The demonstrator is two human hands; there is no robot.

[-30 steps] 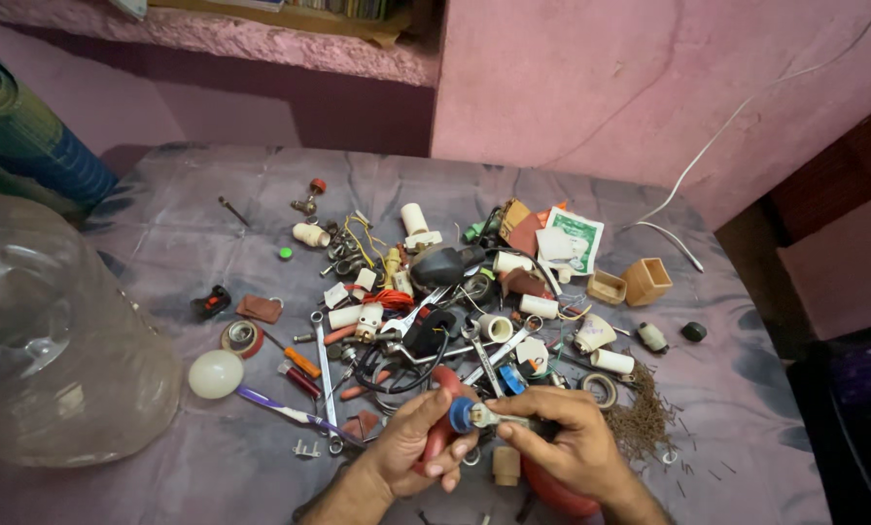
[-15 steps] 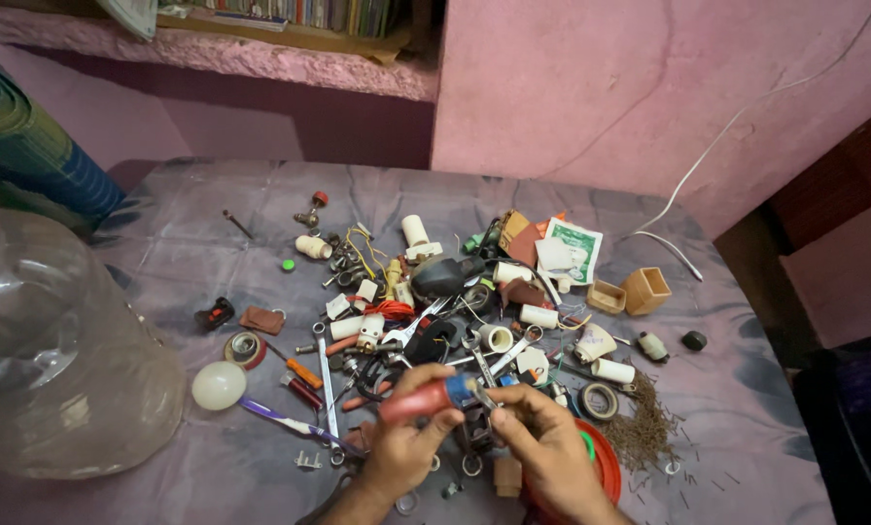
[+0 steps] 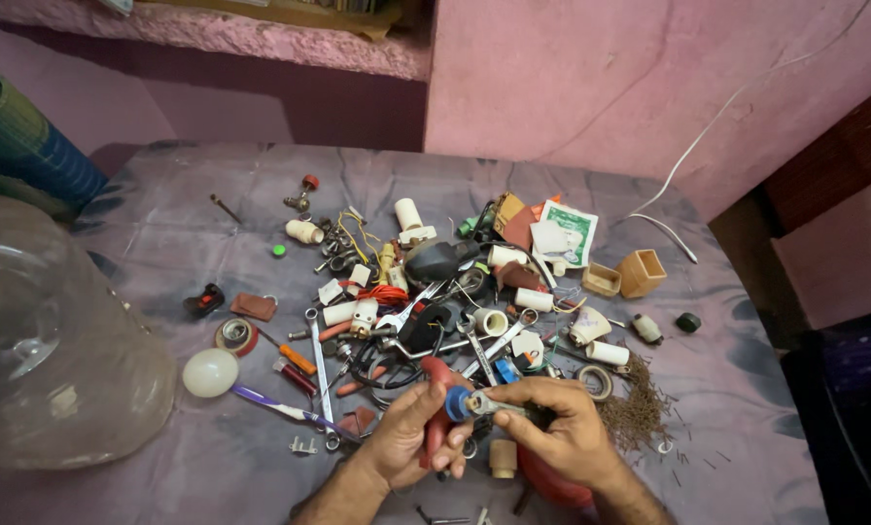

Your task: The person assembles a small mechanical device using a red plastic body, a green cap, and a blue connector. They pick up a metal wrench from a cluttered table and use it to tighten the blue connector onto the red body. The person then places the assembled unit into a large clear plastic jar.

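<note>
Your left hand [image 3: 411,439] is wrapped around a red-handled tool [image 3: 438,408] with a blue collar [image 3: 458,402] at its working end, held low over the near edge of the worktop [image 3: 163,243], just in front of the heap of odds and ends. Your right hand [image 3: 562,428] pinches a small metal spanner [image 3: 494,404], whose head sits right against that blue collar; both hands are closed on what they hold.

The handle looks rigid and rounded, probably smooth plastic, so it may twist in your palm when force comes onto the collar. Grip it along the thick middle, fingers all the way round, not near the tip. The spanner is thin, stiff and light. It will likely slip sideways off a small fitting, so hold it close to the head, thumb pressing along the flat shank.

Below your right wrist lies a red round object [image 3: 552,483], mostly hidden. A short tan cylinder [image 3: 503,458] stands between your wrists. A pile of tiny dark nails [image 3: 638,413] lies just beside your right hand and would scatter easily.
</note>
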